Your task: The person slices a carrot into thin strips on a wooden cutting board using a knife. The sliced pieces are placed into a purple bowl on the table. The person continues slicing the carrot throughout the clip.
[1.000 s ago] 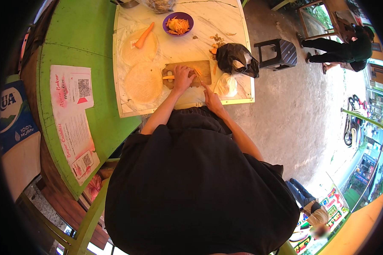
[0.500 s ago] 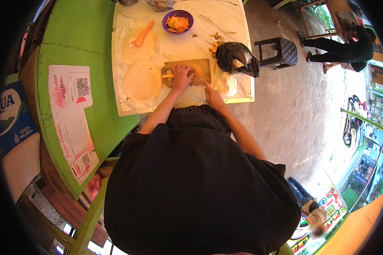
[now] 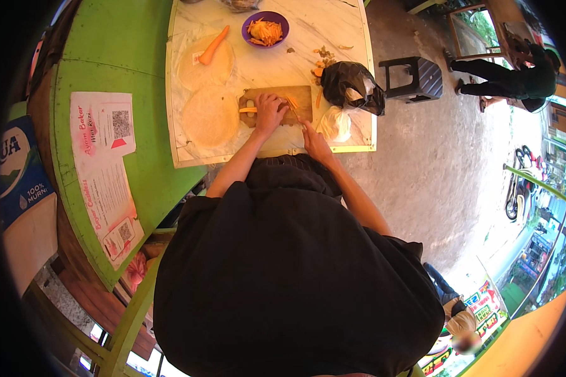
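On the wooden cutting board [image 3: 303, 95], my left hand [image 3: 269, 113] presses its curled fingers down on a piece of carrot [image 3: 248, 110], whose end sticks out to the left over the board's handle hole. My right hand [image 3: 316, 141] grips a knife [image 3: 297, 114] by the handle, its blade angled forward beside my left fingertips. Thin carrot strips [image 3: 292, 101] lie on the board by the blade. A purple bowl [image 3: 285, 23] of carrot strips stands farther back. A peeled whole carrot [image 3: 214, 45] rests at the far left of the table.
Two round pale wrapper stacks [image 3: 210, 120] lie left of the board. To its right are a black plastic bag [image 3: 352, 85], a whitish bag [image 3: 336, 124] and peelings [image 3: 324, 58]. A dark stool [image 3: 415, 78] stands beyond the table. Another person [image 3: 509, 76] stands far right.
The view has shifted slightly. Both hands stay at the board, with the left on the carrot and the right on the knife.
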### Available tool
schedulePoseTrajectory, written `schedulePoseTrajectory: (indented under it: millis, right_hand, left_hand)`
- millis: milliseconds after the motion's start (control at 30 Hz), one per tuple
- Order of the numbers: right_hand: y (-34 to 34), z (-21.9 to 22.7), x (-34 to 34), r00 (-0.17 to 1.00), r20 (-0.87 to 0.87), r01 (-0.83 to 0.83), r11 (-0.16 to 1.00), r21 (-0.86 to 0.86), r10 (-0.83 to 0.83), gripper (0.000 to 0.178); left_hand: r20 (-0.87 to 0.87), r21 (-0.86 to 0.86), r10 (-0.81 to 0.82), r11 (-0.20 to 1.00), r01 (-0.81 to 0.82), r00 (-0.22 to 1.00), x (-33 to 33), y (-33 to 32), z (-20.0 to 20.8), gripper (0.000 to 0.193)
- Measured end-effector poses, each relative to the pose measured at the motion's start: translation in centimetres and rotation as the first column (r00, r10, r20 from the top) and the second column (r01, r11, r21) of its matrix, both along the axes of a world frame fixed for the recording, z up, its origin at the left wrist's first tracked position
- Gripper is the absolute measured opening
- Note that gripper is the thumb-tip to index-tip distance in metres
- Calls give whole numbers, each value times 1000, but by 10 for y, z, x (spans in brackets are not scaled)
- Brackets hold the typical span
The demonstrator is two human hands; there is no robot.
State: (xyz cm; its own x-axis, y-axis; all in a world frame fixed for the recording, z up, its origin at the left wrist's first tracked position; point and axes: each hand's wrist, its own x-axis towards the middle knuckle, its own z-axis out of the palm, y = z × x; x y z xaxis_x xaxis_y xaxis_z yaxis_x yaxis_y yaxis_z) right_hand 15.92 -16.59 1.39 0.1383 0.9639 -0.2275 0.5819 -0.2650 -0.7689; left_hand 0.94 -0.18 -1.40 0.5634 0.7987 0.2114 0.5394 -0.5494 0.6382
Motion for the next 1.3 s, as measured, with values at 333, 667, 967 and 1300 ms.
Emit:
schedulePoseTrajectory:
  millis: [333, 667, 967, 1300]
  right_hand:
    - [-4, -14, -4, 999, -35, 20, 999, 36, -19, 49]
    - [-8, -19, 4, 997, -80, -2, 1000, 31, 4, 50]
    - [-8, -17, 1, 991, -122, 51, 998, 24, -47, 47]
    - [-9, -17, 2, 993, -116, 45, 997, 62, -38, 53]
  left_hand:
    - [8, -36, 4, 999, -4, 1000, 1, 1, -6, 18]
    - [-149, 78, -357, 926, 370, 922, 7, 35, 14, 38]
    - [-371, 28, -589, 765, 643, 718, 22, 66, 18, 31]
    - [-418, 22, -663, 676, 736, 621, 29, 75, 19, 17]
